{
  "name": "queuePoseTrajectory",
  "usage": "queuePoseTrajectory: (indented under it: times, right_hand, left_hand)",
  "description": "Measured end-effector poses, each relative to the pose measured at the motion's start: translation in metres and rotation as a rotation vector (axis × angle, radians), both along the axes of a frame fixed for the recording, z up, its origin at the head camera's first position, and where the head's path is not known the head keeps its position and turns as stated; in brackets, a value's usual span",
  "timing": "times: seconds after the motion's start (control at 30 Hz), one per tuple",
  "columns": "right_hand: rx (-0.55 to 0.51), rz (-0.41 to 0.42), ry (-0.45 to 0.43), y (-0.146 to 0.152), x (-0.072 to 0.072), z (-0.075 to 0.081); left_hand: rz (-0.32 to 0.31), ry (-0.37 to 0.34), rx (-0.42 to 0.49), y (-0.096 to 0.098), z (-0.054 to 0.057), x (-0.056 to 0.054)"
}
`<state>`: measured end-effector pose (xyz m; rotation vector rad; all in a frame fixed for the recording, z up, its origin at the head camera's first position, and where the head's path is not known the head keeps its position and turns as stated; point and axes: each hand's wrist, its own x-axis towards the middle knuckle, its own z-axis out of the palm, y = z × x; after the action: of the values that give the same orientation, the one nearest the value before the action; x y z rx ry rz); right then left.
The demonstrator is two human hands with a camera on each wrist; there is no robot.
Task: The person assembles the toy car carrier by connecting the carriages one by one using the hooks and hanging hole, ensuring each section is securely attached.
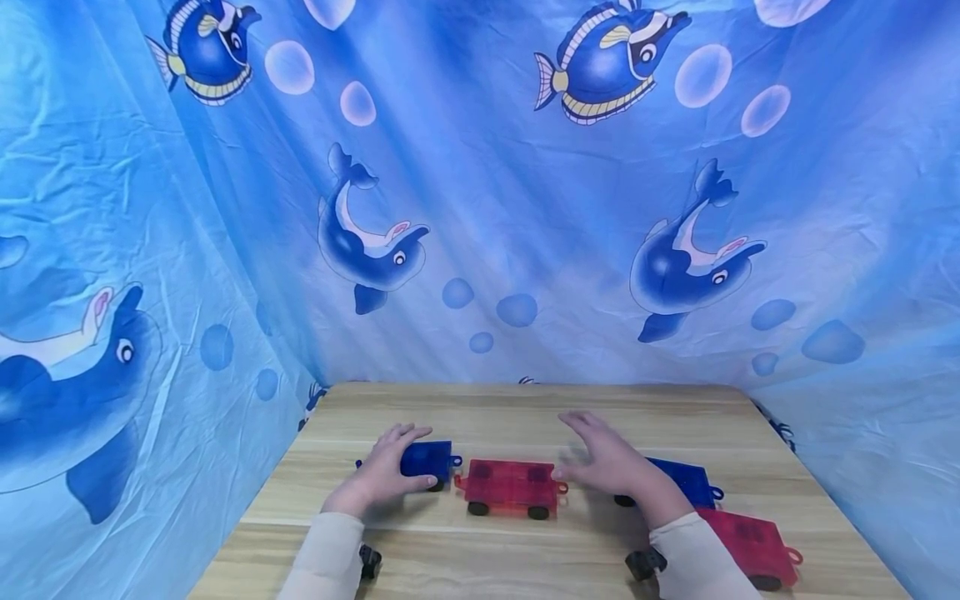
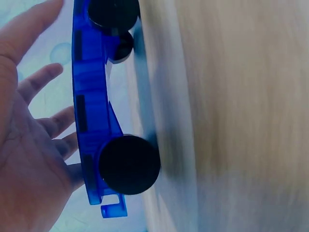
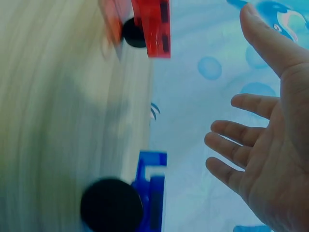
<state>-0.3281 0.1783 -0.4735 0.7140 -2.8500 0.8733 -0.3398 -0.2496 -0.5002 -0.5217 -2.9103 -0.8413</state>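
Observation:
A blue translucent toy train car (image 1: 431, 461) with black wheels stands on the left of the table. My left hand (image 1: 384, 468) is spread around it, fingers reaching along its far side; in the left wrist view the thumb stays apart from the blue car (image 2: 91, 96). Just right of it is a red toy train car (image 1: 512, 485), its hook close to the blue car's loop. Over the table, between that red car and a second blue car (image 1: 686, 481), my right hand (image 1: 611, 460) hovers with fingers extended. Its palm is bare in the right wrist view.
Partly behind my right sleeve, a second red car (image 1: 753, 546) sits at the near right, close against the second blue car. The wooden table (image 1: 480, 567) is bordered by blue sea-print curtains (image 1: 480, 208) at the back and sides.

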Motion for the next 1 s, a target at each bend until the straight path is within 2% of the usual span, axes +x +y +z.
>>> queuePoseTrajectory:
  times: [0.1, 0.27, 0.53, 1.0]
  right_hand:
    - [0.011, 0.007, -0.040, -0.011, 0.000, -0.001]
    - [0.026, 0.037, -0.087, -0.029, -0.002, -0.002]
    - [0.037, 0.111, -0.102, -0.048, -0.001, -0.006]
    - [0.106, 0.140, -0.148, -0.066, -0.001, -0.020]
  left_hand:
    - [0.014, -0.023, 0.011, 0.002, -0.002, 0.001]
    - [0.023, -0.006, -0.013, 0.004, -0.004, 0.003]
    - [0.019, 0.025, -0.069, 0.005, -0.005, 0.003]
    - [0.053, 0.061, -0.069, 0.002, -0.011, 0.006]
